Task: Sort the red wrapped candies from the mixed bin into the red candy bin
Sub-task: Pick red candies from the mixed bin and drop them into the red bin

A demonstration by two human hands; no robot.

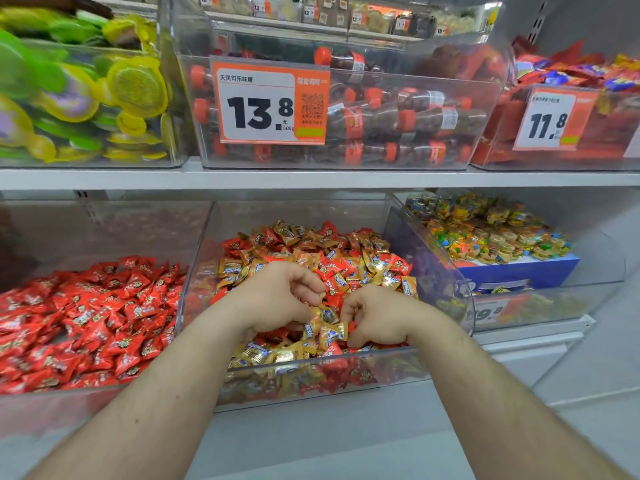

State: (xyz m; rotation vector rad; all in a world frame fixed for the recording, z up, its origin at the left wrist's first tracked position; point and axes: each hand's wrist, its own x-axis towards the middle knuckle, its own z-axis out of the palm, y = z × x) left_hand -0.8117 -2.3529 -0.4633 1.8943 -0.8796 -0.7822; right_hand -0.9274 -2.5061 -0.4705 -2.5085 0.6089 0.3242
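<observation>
Mixed bin (194, 271); price tag (270, 107) reads 13.8.

upper shelf: cola-bottle candy bin (381, 112), price tag 13.8 (270, 107) | left: yellow-green sweets (86, 95), blurred | right: tag 11.8 (550, 119) | lower right: colourful jelly cups (485, 233), perhaps

2 hands (277, 299) in view; 6 clear bins (194, 271), 3 per shelf (311, 180); 3 price tags (270, 107) legible; candies too many to count.

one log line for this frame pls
phase: picking | left hand: in mixed bin, fingers curled among candies | right hand: same | red candy bin: left
</observation>
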